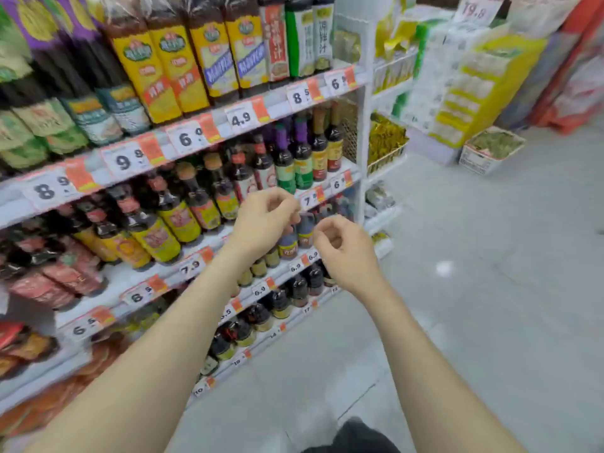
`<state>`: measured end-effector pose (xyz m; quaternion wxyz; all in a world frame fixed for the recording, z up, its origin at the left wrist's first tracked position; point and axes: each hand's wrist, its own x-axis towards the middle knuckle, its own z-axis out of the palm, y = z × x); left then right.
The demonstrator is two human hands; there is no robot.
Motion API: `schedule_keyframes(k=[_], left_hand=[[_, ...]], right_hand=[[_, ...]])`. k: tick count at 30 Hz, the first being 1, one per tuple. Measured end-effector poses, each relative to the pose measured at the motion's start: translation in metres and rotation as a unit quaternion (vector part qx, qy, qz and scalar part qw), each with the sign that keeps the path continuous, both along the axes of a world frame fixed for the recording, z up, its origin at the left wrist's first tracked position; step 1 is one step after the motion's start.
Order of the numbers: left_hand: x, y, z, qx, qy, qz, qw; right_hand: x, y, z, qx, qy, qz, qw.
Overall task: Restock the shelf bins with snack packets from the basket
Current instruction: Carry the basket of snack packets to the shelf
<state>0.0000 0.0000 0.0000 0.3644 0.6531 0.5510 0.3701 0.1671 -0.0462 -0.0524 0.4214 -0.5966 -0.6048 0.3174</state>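
Bright, even shop light; motion blur throughout
A glare spot sits on the grey floor [443, 268]; shelf rails [225, 117] bow at the edges; bottle labels [181, 224] smear

Shelf price tags [241, 119] reading 4.9, 7.9, 6.9
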Motion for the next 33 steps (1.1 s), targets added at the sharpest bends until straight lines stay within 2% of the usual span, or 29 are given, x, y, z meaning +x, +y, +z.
schedule_keyframes(k=[4, 12, 17, 21, 24, 29, 33], left_hand=[[0.103, 0.027, -0.044, -0.059, 0.026, -0.049, 0.997], [0.288, 0.100, -0.100, -0.091, 0.061, -0.122, 0.986], [0.397, 0.173, -0.137, -0.083, 0.112, -0.217, 0.966], [0.488, 0.249, -0.165, -0.119, 0.120, -0.277, 0.946], [0.560, 0.308, -0.168, -0.150, 0.124, -0.316, 0.929], [0.687, 0.399, -0.163, -0.164, 0.142, -0.352, 0.911], [0.796, 0.457, -0.159, -0.151, 0.166, -0.389, 0.894]], right_hand=[[0.098, 0.006, -0.032, -0.042, 0.033, -0.059, 0.997], [0.283, 0.047, -0.072, -0.117, 0.026, -0.158, 0.980], [0.388, 0.103, -0.102, -0.164, 0.036, -0.212, 0.963], [0.474, 0.173, -0.121, -0.189, 0.037, -0.234, 0.953], [0.545, 0.226, -0.120, -0.207, 0.036, -0.267, 0.941], [0.677, 0.297, -0.112, -0.271, 0.011, -0.247, 0.930], [0.782, 0.339, -0.118, -0.259, 0.012, -0.301, 0.918]])
